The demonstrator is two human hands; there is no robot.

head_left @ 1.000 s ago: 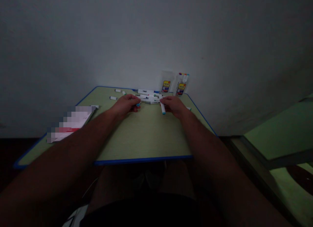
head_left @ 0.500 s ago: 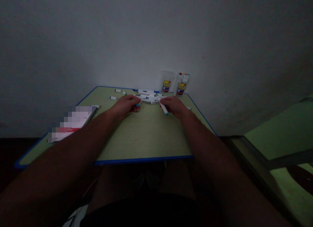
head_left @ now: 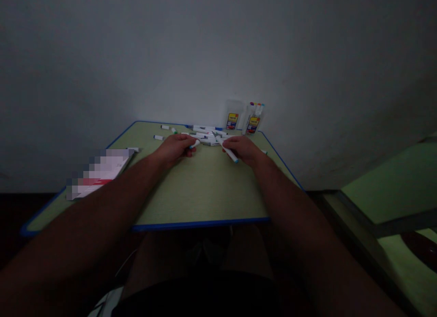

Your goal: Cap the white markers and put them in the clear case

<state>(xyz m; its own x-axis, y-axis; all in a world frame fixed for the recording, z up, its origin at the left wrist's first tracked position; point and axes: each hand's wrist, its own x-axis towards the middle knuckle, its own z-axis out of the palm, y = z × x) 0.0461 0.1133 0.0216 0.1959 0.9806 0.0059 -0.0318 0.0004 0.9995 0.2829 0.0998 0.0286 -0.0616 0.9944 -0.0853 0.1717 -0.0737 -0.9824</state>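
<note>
My left hand (head_left: 178, 146) pinches a small white marker cap (head_left: 195, 144) with a light-blue end, held over the middle of the table. A white marker (head_left: 228, 150) with a light-blue end is gripped in my right hand (head_left: 241, 148). It slants, its uncapped tip pointing away toward the pile and its blue end toward me. Just beyond both hands lie several loose white markers (head_left: 206, 128), partly hidden by the fingers. More caps (head_left: 165, 127) are scattered to the left of the pile, one of them with a green end.
Against the wall stand a clear plastic case (head_left: 232, 114) and, to its right, a second case (head_left: 253, 121) with several coloured markers in it. A white and red booklet or box (head_left: 102, 171), partly blurred out, lies at the left of the blue-edged table (head_left: 201, 198).
My left fingers have turned the cap so more of its white side shows. The marker in my right hand has shifted slightly, its blue end lower and further right.
</note>
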